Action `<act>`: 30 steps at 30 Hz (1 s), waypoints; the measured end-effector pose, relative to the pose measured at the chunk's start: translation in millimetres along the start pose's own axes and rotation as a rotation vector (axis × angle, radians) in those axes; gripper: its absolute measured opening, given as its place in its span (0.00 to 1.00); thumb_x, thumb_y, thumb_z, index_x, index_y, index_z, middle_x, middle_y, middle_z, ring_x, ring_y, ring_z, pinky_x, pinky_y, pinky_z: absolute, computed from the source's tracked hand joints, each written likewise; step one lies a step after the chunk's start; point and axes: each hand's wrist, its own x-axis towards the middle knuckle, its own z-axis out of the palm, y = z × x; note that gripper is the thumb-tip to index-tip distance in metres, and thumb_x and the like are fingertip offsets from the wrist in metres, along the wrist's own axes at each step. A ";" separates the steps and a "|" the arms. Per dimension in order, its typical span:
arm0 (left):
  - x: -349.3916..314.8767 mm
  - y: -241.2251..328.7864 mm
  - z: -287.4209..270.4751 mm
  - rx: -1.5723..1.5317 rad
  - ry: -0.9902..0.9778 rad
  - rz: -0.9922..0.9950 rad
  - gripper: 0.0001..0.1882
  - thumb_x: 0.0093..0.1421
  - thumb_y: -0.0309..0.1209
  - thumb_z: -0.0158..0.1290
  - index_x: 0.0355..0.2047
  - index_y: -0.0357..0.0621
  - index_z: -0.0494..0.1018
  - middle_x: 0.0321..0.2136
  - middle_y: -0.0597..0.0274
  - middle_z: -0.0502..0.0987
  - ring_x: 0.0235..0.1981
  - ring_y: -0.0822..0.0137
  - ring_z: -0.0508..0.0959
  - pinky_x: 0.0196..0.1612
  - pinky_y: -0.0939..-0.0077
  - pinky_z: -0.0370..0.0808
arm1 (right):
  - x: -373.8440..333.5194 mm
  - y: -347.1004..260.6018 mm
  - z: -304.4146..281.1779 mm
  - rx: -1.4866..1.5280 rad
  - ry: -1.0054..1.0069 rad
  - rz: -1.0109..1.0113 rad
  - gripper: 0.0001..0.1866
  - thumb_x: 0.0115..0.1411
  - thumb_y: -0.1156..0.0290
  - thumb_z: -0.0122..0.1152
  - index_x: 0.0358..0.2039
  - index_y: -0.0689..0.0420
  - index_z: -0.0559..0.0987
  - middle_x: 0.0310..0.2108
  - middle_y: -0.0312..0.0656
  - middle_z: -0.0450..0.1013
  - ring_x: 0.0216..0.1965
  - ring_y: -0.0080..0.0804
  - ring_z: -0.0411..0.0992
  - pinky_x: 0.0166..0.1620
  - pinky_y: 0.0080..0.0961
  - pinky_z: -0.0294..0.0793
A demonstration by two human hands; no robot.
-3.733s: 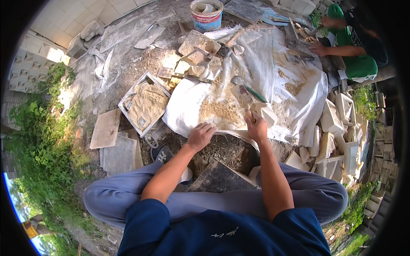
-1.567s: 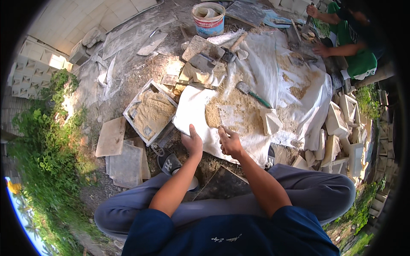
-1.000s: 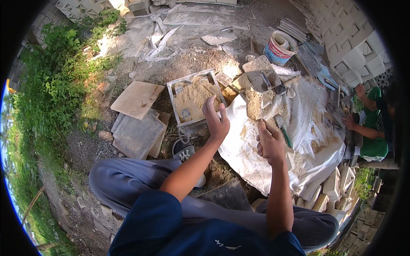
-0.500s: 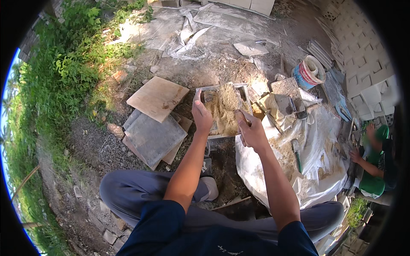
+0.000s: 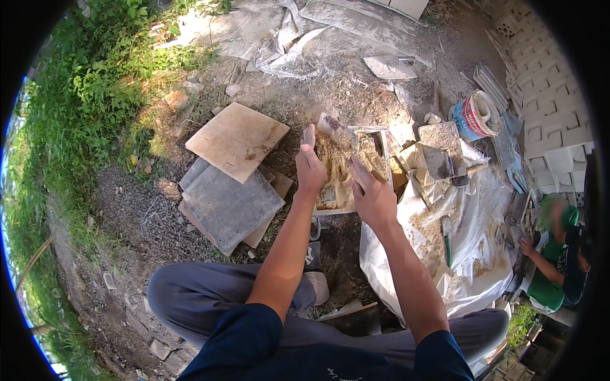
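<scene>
A square metal mould [image 5: 383,147] with a pale rim lies on the ground before me, partly filled with damp, sandy mix [image 5: 337,166]. My left hand [image 5: 310,170] is closed on the mould's left side, thumb side up. In my right hand [image 5: 375,198] is the handle of a trowel [image 5: 337,131]. Its flat blade tilts over the mould's far left corner, with some mix clinging to it. My fist hides most of the handle. Mix is heaped higher at the mould's right side than near its front.
Left of the mould lie stacked flat boards [image 5: 238,141]. To the right, a white plastic sheet [image 5: 406,254] holds more mix and a green-handled tool [image 5: 447,241]. Beyond it stand a bucket [image 5: 473,117] and stacked pale blocks [image 5: 553,120]. A person in green [image 5: 549,279] sits far right.
The trowel blade has moved from the mould's middle to its far left corner, and much less mix covers it. My left hand stays at the mould's left side. The view has shifted slightly.
</scene>
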 end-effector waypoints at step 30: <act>-2.6 11.3 -7.9 0.071 0.032 0.001 0.42 0.74 0.57 0.20 0.70 0.31 0.54 0.63 0.36 0.67 0.66 0.44 0.67 0.67 0.61 0.62 | -36.8 19.2 -4.6 0.060 0.141 0.084 0.30 0.62 0.73 0.59 0.65 0.45 0.71 0.42 0.54 0.78 0.39 0.58 0.78 0.43 0.46 0.79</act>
